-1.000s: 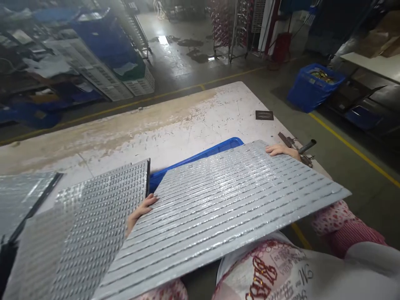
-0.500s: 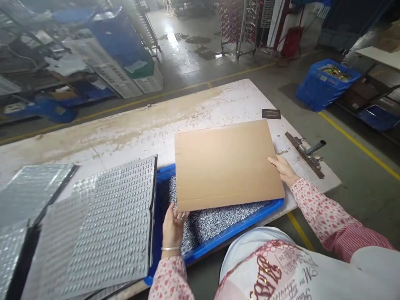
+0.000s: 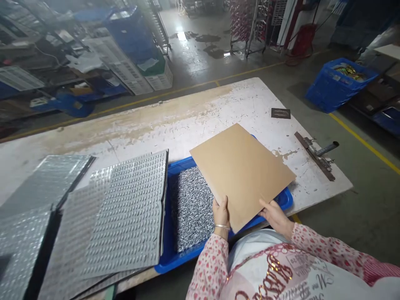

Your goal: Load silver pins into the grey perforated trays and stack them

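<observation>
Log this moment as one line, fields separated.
left hand: cardboard sheet | right hand: same sheet | below: blue crate of metal pieces | beside: dimpled foil panels

"What's in the crate (image 3: 175, 261)?"

"Small metal parts (image 3: 190, 208), heaped inside, with a cardboard sheet (image 3: 240, 175) above its right end."

"And around it?"

"Studded metal sheets (image 3: 125, 216) to its left, a clamp (image 3: 314, 156) to its right, a small plate (image 3: 280, 113) behind that side, and a table (image 3: 187, 121) beneath it."

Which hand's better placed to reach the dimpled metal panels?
Probably the left hand: it sits nearer the dimpled metal panels, just across the blue crate. The right hand is farther off, at the other corner of the cardboard sheet. Both hold the sheet.
</observation>
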`<state>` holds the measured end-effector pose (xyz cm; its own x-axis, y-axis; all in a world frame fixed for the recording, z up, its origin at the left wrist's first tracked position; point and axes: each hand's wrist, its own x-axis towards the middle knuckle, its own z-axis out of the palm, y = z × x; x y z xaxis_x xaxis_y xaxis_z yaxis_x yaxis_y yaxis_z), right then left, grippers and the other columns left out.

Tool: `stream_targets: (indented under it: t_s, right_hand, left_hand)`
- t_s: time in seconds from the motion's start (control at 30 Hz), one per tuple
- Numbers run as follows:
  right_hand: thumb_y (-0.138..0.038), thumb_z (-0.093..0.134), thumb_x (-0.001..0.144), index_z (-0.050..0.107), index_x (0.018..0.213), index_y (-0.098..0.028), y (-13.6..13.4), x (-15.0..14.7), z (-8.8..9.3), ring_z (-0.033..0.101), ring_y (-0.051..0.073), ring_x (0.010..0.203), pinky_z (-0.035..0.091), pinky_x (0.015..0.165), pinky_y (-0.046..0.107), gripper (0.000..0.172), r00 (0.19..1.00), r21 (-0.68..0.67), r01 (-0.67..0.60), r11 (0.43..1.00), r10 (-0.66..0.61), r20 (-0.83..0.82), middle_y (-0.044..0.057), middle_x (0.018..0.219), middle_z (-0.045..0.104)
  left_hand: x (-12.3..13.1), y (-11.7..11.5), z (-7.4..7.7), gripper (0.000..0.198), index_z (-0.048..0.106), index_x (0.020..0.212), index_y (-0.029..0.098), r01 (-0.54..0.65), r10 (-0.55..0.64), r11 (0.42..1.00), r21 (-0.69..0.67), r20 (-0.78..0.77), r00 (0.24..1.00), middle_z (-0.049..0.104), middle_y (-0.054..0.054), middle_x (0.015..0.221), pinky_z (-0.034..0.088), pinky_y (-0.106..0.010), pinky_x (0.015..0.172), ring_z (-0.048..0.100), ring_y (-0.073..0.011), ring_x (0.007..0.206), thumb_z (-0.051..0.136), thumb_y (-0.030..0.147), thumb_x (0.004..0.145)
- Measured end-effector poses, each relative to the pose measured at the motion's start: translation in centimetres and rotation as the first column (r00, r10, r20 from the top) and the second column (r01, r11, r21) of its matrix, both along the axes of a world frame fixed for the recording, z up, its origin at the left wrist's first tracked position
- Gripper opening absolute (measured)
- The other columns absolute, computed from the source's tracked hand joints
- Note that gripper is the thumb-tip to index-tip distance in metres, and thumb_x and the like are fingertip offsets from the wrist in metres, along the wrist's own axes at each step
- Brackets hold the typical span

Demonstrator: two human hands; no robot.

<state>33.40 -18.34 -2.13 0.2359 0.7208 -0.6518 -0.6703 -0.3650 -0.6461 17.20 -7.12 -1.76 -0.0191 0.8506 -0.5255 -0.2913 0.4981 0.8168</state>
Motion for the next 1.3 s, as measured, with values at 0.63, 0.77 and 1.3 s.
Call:
stream_targets:
  t_s: [0.63, 0.77, 1.3]
  right_hand:
    - [-0.04, 0.059, 0.083, 0.041, 0.144, -0.02, 8.7, 9.8, -3.7, 0.06, 0.028, 0.111, 0.048, 0.098, 0.047, 0.067, 0.293, -0.024, -0.218, 0.976, 0.089, 0.952, 0.016, 0.13, 0.056]
    - [-0.042, 0.057, 0.087, 0.041, 0.146, -0.021, 9.5, 9.0, -3.4, 0.062, 0.026, 0.106, 0.05, 0.094, 0.042, 0.065, 0.28, -0.031, -0.293, 0.956, 0.117, 0.953, 0.013, 0.125, 0.061]
    - [-0.05, 0.062, 0.08, 0.053, 0.14, -0.014, 9.8, 8.5, -2.8, 0.059, 0.02, 0.06, 0.053, 0.075, 0.039, 0.071, 0.407, -0.139, -0.261, 0.955, 0.24, 0.881, 0.006, 0.078, 0.069]
  left_hand:
    - [-12.8, 1.6, 0.9, 0.09, 0.038, 0.148, 0.029, 0.272, -0.268, 0.962, 0.004, -0.149, 0.952, 0.045, -0.009, 0.15, 0.04, -0.041, 0.112, 0.041, -0.0302, 0.138, 0.081, 0.039, 0.069]
    - [-13.6, 0.9, 0.7, 0.092, 0.036, 0.149, 0.027, 0.242, -0.24, 0.97, -0.014, -0.176, 0.955, 0.047, -0.012, 0.148, 0.039, -0.044, 0.112, 0.044, -0.0309, 0.136, 0.08, 0.04, 0.069]
    - [-13.3, 2.4, 1.0, 0.088, 0.05, 0.137, 0.019, 0.322, -0.328, 0.944, -0.068, -0.116, 0.937, 0.066, -0.016, 0.124, 0.049, -0.044, 0.101, 0.063, -0.0306, 0.114, 0.087, 0.039, 0.059]
